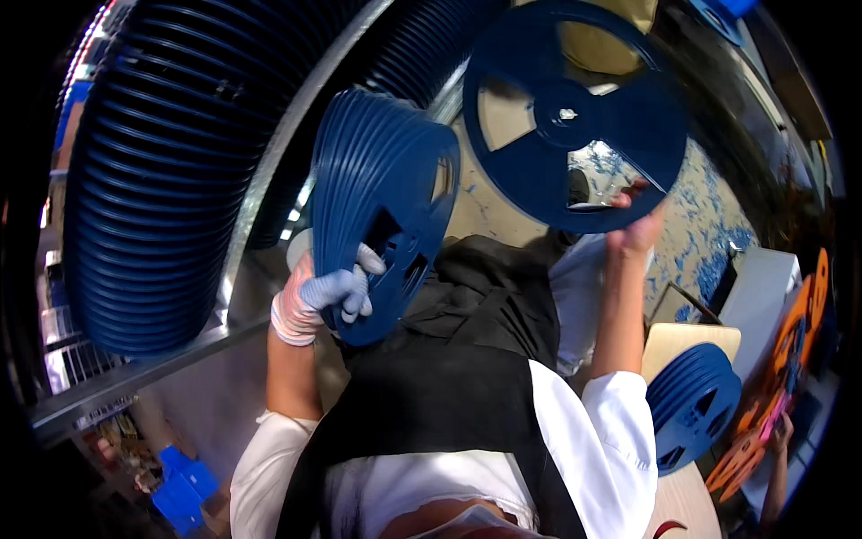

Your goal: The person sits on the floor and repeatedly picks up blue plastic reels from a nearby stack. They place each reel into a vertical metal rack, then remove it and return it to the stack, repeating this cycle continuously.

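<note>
My left hand [316, 295], in a pale striped glove, grips a bundle of blue plastic reels [355, 180] by the lower edge. The reels are pressed face to face and fan slightly at the top. Bare, my right hand [636, 229] holds a single large blue reel [642, 117] at its lower right rim. Some fingers show through one of that reel's cut-outs, and its flat face with the central hub is toward me. The bundle and the single reel are apart.
Long rows of blue reels [162, 198] fill a rack with a metal rail [269, 153] at the left. More blue reels [696, 404] stand by a wooden seat [691, 490] at right. Beyond are orange reels [763, 395] and another person's hand [782, 433]. Blue scraps [714, 269] litter the floor.
</note>
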`<state>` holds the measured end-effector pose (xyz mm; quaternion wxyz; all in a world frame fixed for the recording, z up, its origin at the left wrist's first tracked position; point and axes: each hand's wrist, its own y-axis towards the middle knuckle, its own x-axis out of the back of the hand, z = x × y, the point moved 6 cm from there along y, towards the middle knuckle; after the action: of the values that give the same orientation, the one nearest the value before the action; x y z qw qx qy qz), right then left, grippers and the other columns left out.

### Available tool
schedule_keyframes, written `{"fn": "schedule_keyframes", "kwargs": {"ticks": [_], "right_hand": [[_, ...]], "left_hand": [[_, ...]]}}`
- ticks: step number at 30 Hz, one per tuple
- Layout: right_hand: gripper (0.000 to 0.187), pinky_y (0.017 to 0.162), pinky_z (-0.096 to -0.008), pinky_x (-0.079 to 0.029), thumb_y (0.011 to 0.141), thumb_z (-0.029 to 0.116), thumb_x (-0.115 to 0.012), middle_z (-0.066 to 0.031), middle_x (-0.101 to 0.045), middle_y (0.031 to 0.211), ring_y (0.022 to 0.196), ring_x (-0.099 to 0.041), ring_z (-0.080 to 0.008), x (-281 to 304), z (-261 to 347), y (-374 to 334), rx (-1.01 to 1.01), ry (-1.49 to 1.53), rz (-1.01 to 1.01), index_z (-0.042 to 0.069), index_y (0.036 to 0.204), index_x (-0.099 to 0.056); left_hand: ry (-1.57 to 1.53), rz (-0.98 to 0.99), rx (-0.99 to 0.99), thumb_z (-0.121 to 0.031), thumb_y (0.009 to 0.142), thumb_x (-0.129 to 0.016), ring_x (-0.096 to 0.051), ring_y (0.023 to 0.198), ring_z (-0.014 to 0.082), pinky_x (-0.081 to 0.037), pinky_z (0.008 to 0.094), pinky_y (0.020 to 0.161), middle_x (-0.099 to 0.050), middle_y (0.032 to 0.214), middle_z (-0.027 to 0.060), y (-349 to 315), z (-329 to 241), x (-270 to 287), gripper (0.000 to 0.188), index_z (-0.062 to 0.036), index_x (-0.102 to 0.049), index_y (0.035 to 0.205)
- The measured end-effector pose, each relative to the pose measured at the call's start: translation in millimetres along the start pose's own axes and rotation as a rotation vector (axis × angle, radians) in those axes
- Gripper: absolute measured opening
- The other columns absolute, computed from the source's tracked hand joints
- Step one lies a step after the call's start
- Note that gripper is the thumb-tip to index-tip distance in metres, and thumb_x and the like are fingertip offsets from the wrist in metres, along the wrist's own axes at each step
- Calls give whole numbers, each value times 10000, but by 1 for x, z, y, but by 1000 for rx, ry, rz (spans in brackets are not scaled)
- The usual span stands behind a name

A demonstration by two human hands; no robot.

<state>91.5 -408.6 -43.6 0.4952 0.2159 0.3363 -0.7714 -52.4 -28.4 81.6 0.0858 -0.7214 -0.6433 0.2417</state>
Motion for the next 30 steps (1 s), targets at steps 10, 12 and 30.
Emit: {"fn": "schedule_keyframes", "kwargs": {"ticks": [10, 12, 30], "right_hand": [[459, 608, -293, -391, 962, 471, -387, -47, -506, 772, 643, -457, -143, -14, 7, -9, 83, -109, 360, 44, 1023, -544], [494, 605, -280, -409, 966, 500, -384, -56, -519, 783, 652, -488, -144, -25, -33, 0, -56, -169, 376, 34, 1027, -535], [199, 740, -446, -447, 926, 224, -518, -188, -574, 905, 871, -552, -394, -233, -244, 0, 573, -1007, 743, 31, 944, -564]], "left_hand": [[1307, 690, 245, -258, 718, -682, -621, 686, 358, -498, 405, 629, -620, 694, 168, -27, 9, -70, 263, -95, -599, 906], [1276, 770, 294, -260, 727, -689, -632, 672, 332, -506, 379, 621, -630, 707, 145, -22, 27, -80, 281, -80, -601, 924], [1198, 848, 348, -358, 780, -614, -626, 788, 394, -492, 443, 714, -652, 775, 210, 28, 48, -78, 437, -15, -586, 1049]]}}
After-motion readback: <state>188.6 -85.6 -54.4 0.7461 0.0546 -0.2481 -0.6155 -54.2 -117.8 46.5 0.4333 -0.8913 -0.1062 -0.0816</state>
